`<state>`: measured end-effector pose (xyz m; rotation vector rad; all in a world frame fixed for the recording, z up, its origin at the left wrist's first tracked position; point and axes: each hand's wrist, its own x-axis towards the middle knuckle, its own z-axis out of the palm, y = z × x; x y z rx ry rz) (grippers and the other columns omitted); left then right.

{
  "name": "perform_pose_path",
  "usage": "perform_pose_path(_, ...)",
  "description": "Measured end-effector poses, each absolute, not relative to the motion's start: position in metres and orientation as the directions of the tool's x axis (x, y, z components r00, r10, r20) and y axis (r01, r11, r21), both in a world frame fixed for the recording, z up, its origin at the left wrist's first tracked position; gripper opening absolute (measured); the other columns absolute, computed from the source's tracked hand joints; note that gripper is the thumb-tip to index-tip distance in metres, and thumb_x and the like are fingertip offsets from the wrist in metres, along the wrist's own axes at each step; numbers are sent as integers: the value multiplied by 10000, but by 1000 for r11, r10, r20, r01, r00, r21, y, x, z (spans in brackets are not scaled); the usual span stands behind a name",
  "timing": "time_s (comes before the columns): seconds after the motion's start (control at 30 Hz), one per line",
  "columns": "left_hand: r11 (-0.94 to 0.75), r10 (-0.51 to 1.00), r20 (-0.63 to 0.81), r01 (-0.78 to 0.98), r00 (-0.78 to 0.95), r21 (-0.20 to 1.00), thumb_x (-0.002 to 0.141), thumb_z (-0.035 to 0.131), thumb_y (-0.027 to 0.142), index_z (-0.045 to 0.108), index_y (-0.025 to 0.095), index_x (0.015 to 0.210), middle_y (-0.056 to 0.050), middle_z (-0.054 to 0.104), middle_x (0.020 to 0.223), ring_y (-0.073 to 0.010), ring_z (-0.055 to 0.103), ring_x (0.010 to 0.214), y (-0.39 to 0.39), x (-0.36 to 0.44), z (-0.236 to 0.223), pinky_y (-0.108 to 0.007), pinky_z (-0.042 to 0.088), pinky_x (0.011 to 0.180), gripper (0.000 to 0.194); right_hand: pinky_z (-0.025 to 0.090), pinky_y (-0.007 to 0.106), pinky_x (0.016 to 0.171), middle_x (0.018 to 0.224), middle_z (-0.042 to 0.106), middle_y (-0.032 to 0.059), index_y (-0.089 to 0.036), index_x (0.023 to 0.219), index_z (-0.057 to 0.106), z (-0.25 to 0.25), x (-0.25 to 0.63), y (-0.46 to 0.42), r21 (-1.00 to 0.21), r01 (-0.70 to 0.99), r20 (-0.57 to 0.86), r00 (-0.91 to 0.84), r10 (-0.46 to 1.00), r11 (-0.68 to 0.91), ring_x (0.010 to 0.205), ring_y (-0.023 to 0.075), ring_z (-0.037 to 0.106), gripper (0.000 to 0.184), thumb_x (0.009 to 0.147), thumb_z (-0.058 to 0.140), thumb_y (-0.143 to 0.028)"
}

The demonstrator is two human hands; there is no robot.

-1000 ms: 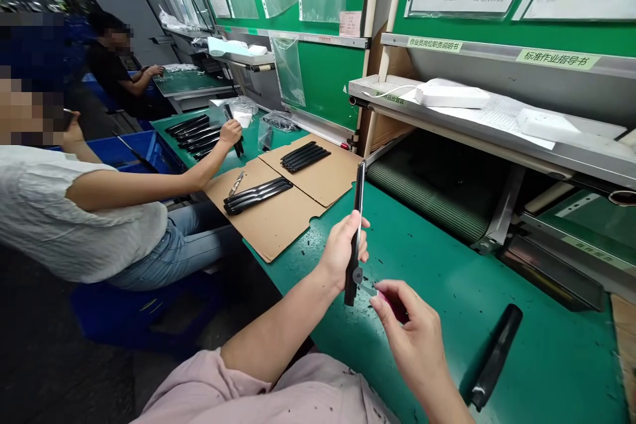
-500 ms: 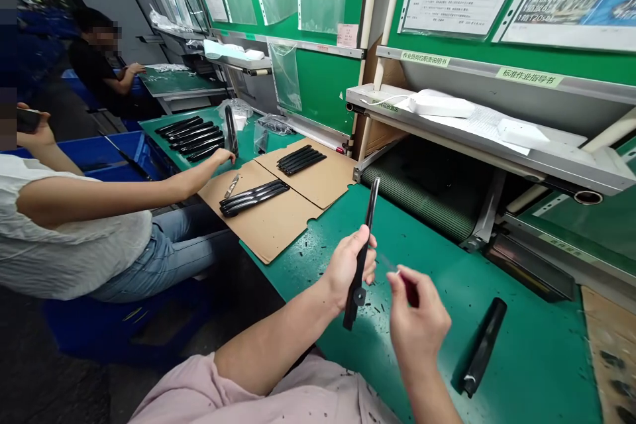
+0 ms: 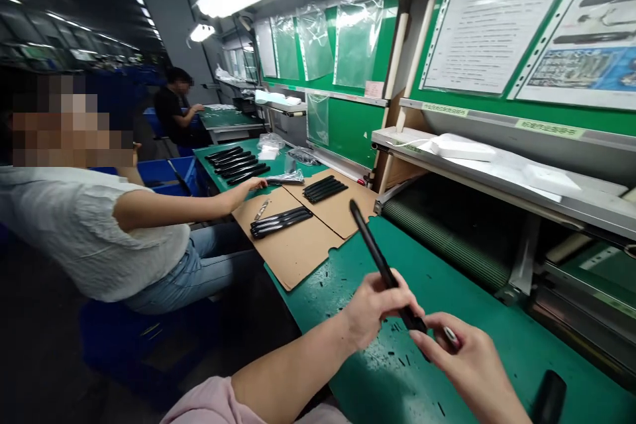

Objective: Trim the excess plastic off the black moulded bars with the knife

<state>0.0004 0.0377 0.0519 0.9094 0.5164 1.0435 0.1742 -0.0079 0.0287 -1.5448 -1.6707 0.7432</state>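
My left hand (image 3: 375, 308) is closed around a long, slim black plastic part (image 3: 372, 245), which slants with its far end pointing up and to the left. At the part's near end my right hand (image 3: 467, 351) pinches with thumb and forefinger, touching it or very close to it. A small slim tool with a pale end (image 3: 451, 336) shows between the fingers of my right hand; most of it is hidden. Another thick black plastic piece (image 3: 549, 397) lies at the lower right, partly cut off by the frame edge.
Small black scraps (image 3: 392, 352) litter the green table (image 3: 358, 278). Black parts (image 3: 281, 220) lie on a cardboard sheet (image 3: 293, 265) to the left, where a co-worker's hand (image 3: 256, 183) holds a bagged part. A ribbed conveyor belt (image 3: 447, 238) runs under the shelf (image 3: 457, 152).
The black part has tipped from near upright to leaning left, and my right hand has come to its near end. The view has swung left and up. The co-worker's bagged part is now lowered.
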Motion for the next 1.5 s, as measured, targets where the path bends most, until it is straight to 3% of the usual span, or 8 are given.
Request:
perform_pose_path(0.1, 177, 913, 55, -512, 405, 841, 741, 759, 283, 681, 156, 762, -105, 725, 862, -289, 671, 949, 33, -9, 44, -490, 474, 937, 150, 325, 254, 382, 592, 553, 4, -260, 932, 726, 26, 190, -3, -717, 686, 268, 112, 957, 120, 459, 155, 458, 387, 774, 659, -607)
perform_pose_path(0.23, -42, 985, 130, -583, 111, 811, 791, 720, 268, 697, 197, 786, -71, 725, 953, -287, 635, 1093, 32, -12, 43, -496, 431, 1030, 75, 502, 264, 519, 908, 698, 84, -241, 1184, 660, 25, 174, -4, -702, 691, 421, 209, 883, 171, 744, 220, 655, 398, 937, 487, -501)
perform_pose_path(0.43, -227, 970, 237, -552, -55, 802, 812, 696, 219, 683, 209, 761, -53, 704, 1003, -269, 594, 1152, 37, -11, 51, -471, 403, 1059, 54, 472, 245, 524, 881, 645, 73, -187, 1130, 673, 25, 131, -5, -782, 584, 454, 293, 842, 218, 652, 155, 600, 352, 962, 483, -430)
perform_pose_path(0.87, -245, 969, 224, -519, -103, 819, 786, 716, 234, 664, 207, 733, -45, 716, 993, -288, 591, 1165, 30, -13, 58, -477, 424, 1046, 79, 440, 244, 523, 851, 628, 75, -169, 1179, 669, 20, 112, -2, -748, 608, 535, 316, 784, 265, 689, 164, 589, 375, 961, 502, -426)
perform_pose_path(1.1, -184, 983, 175, -442, -61, 878, 856, 640, 314, 625, 183, 742, -22, 667, 784, -209, 663, 900, 32, -20, 63, -370, 506, 922, 175, 451, 252, 538, 940, 673, 98, -171, 1123, 679, 38, 154, 7, -762, 644, 501, 523, 690, 65, 727, 184, 615, 452, 962, 434, -516)
perform_pose_path(1.27, -176, 984, 153, -475, -87, 862, 919, 535, 437, 535, 215, 903, 79, 429, 561, -61, 382, 418, 49, -16, 71, -193, 360, 433, 223, 317, 240, 466, 602, 495, -22, -206, 807, 594, 33, 139, -2, -821, 522, 372, 180, 911, 232, 479, 110, 411, 414, 1006, 331, -456)
perform_pose_path(1.37, -7, 995, 62, -537, 84, 844, 935, 421, 552, 525, 204, 942, 82, 407, 540, -52, 307, 372, 59, -14, 70, -187, 268, 370, 364, 252, 249, 479, 558, 361, -51, -209, 693, 483, 28, 125, -8, -730, 589, 429, 1, 903, 346, 476, 102, 322, 395, 1002, 375, -429)
perform_pose_path(1.5, 177, 970, -56, -525, 237, 833, 907, 437, 601, 512, 192, 889, 99, 347, 472, -51, 262, 335, 62, -11, 67, -187, 238, 347, 416, 255, 252, 512, 593, 402, -48, -201, 727, 485, 30, 123, -8, -585, 702, 480, -105, 871, 407, 513, 104, 367, 426, 952, 446, -562)
